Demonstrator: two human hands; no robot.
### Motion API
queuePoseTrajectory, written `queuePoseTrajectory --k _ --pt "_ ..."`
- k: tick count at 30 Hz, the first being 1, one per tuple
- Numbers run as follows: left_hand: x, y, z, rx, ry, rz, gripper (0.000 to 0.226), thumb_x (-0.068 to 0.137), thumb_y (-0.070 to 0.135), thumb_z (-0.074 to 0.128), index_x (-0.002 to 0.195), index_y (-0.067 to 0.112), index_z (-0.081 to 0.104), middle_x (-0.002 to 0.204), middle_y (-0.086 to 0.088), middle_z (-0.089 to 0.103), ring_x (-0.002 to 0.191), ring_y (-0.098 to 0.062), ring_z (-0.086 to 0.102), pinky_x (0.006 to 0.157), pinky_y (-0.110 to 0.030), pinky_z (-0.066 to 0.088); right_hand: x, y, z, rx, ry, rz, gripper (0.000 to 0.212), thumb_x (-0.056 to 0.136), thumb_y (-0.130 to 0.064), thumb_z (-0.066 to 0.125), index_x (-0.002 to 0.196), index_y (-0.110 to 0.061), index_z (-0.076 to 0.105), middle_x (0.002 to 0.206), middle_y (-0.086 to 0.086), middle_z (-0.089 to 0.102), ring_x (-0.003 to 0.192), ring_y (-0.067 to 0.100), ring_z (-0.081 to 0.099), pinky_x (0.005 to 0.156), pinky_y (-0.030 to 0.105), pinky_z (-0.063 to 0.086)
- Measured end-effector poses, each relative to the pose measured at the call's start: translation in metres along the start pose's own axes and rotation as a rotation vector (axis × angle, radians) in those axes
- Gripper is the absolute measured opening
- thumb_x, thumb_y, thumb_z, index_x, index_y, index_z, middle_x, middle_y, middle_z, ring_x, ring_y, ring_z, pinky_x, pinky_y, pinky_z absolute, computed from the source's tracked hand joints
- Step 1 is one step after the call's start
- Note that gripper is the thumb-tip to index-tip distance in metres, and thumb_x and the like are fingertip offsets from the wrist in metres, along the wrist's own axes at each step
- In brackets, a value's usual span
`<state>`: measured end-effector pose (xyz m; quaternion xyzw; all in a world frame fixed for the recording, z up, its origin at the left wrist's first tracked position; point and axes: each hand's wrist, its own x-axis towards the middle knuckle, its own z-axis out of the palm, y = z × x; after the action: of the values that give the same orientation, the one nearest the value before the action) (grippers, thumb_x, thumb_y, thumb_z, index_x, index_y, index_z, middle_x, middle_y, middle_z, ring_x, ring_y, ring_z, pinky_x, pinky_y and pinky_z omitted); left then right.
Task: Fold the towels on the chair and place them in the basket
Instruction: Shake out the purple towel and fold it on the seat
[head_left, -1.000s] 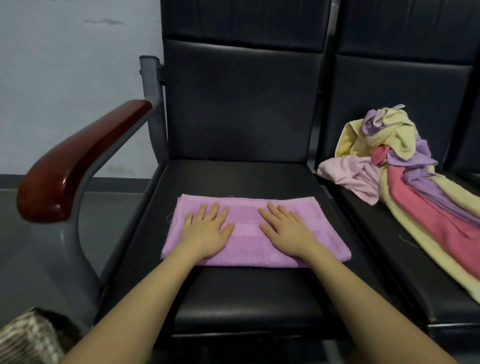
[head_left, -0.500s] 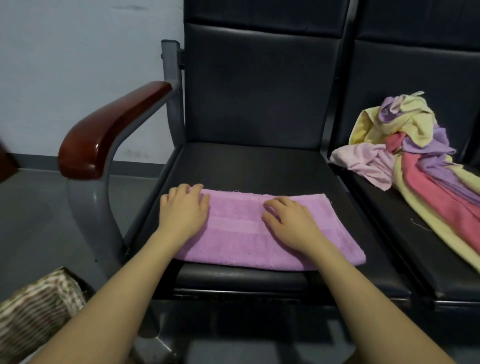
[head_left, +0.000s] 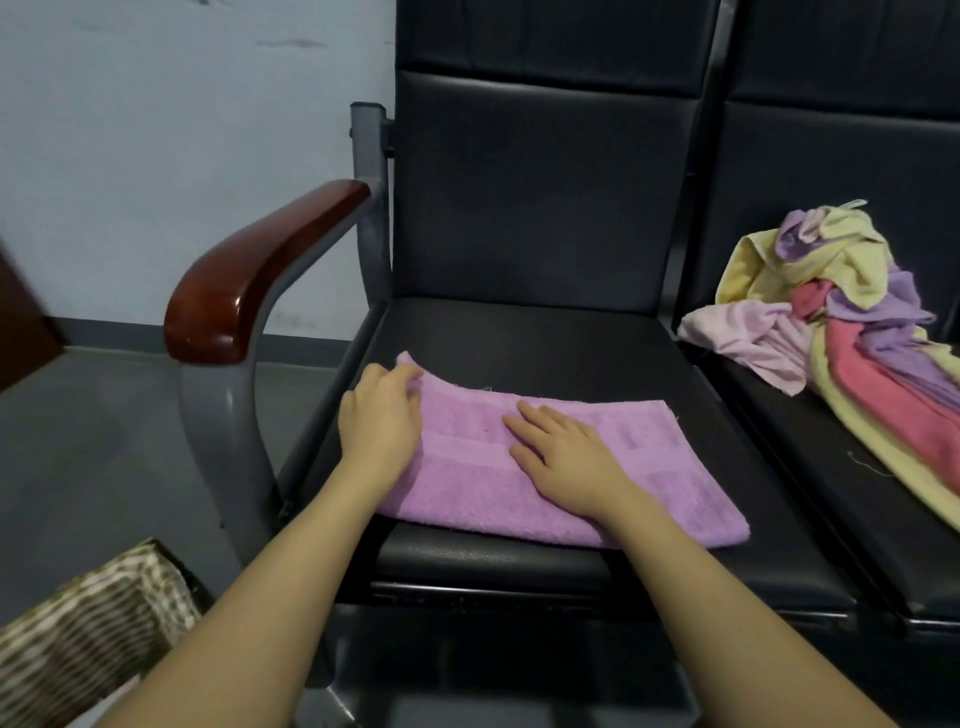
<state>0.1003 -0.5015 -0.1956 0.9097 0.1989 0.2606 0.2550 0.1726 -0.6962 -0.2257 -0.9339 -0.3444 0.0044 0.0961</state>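
The basket (head_left: 88, 639) and the towel pile (head_left: 852, 338) are cut by frame edges.

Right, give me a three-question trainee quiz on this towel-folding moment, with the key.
1. True or false: the purple towel already lies in the basket.
2. Which hand lifts a corner of the purple towel? A) left hand B) right hand
3. Fill in: the unfolded towel pile lies on the ____ seat.

Key: 1 false, it lies on the left seat. 2 A; the right hand rests flat on it. 3 right.
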Motion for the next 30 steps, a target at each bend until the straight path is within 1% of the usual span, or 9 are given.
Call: queuePoseTrajectory --k 2,4,7,9,16,19,26,28,30 --pt "0.002 0.010 -0.009 -0.072 0.043 0.051 0.028 0.096 0.016 0.051 0.121 0.017 0.065 0.108 -0.012 0.057 0.096 -0.032 0.057 0.083 -0.036 0.044 0.008 -0.012 0.005 -0.004 -0.008 -0.001 0.049 0.104 -0.041 0.026 0.151 -0.031 0.024 0.161 -0.007 0.012 0.148 0.014 0.012 0.118 0.033 0.010" --pt "0.004 0.020 -0.015 -0.148 0.063 0.101 0.030 0.095 0.014 0.054 0.123 0.015 0.064 0.109 -0.011 0.059 0.096 -0.024 0.057 0.084 -0.029 0.043 0.015 -0.021 0.006 0.087 0.019 -0.011 0.048 0.102 -0.038 0.033 0.149 -0.028 0.032 0.160 -0.005 0.018 0.147 0.014 0.016 0.118 0.034 0.013" --pt "0.004 0.040 -0.017 -0.244 0.059 0.162 0.031 0.091 0.012 0.061 0.122 0.013 0.064 0.105 -0.008 0.061 0.090 -0.012 0.053 0.082 -0.012 0.036 0.017 -0.019 -0.001 0.279 0.092 0.010 0.040 0.097 -0.030 0.049 0.136 -0.022 0.053 0.151 0.000 0.038 0.138 0.019 0.034 0.113 0.035 0.024" --pt "0.002 0.054 -0.013 -0.314 0.045 0.174 0.031 0.090 0.012 0.063 0.121 0.013 0.065 0.101 -0.008 0.062 0.088 -0.012 0.055 0.080 -0.010 0.036 0.012 -0.006 -0.009 0.271 0.163 0.069 0.033 0.095 -0.028 0.053 0.127 -0.022 0.060 0.139 0.001 0.048 0.126 0.024 0.044 0.103 0.035 0.030" --pt "-0.006 0.112 0.026 -0.445 -0.066 0.204 0.027 0.091 0.012 0.059 0.116 0.012 0.069 0.096 -0.009 0.064 0.091 -0.019 0.062 0.084 -0.019 0.045 -0.037 0.067 -0.034 0.162 0.208 0.363 0.025 0.095 -0.027 0.052 0.117 -0.023 0.063 0.117 0.000 0.054 0.113 0.023 0.048 0.091 0.033 0.026" --pt "-0.010 0.136 0.047 -0.423 -0.129 0.217 0.029 0.093 0.013 0.057 0.120 0.012 0.066 0.104 -0.008 0.063 0.097 -0.019 0.061 0.088 -0.023 0.046 -0.052 0.082 -0.034 0.281 0.213 0.389 0.024 0.093 -0.024 0.055 0.115 -0.027 0.064 0.117 -0.005 0.059 0.113 0.017 0.053 0.089 0.030 0.025" --pt "-0.015 0.170 0.085 -0.337 -0.351 0.251 0.041 0.094 0.022 0.057 0.134 0.016 0.054 0.124 -0.010 0.056 0.112 -0.024 0.055 0.097 -0.036 0.045 -0.052 0.092 -0.036 0.654 0.414 0.509 0.028 0.098 -0.028 0.047 0.123 -0.027 0.059 0.098 -0.018 0.066 0.109 0.008 0.056 0.109 0.040 0.027" --pt "-0.014 0.168 0.088 -0.296 -0.389 0.256 0.040 0.096 0.026 0.053 0.135 0.016 0.053 0.129 -0.010 0.055 0.115 -0.025 0.055 0.099 -0.042 0.044 -0.050 0.094 -0.037 0.682 0.419 0.546 0.030 0.098 -0.032 0.047 0.126 -0.026 0.057 0.105 -0.010 0.067 0.111 0.013 0.056 0.106 0.038 0.027" --pt "-0.010 0.160 0.086 -0.249 -0.360 0.253 0.036 0.097 0.026 0.049 0.132 0.017 0.056 0.129 -0.007 0.057 0.117 -0.024 0.054 0.102 -0.042 0.042 -0.047 0.095 -0.036 0.674 0.400 0.551 0.031 0.096 -0.037 0.051 0.126 -0.028 0.056 0.096 -0.011 0.064 0.101 0.009 0.055 0.093 0.029 0.024"
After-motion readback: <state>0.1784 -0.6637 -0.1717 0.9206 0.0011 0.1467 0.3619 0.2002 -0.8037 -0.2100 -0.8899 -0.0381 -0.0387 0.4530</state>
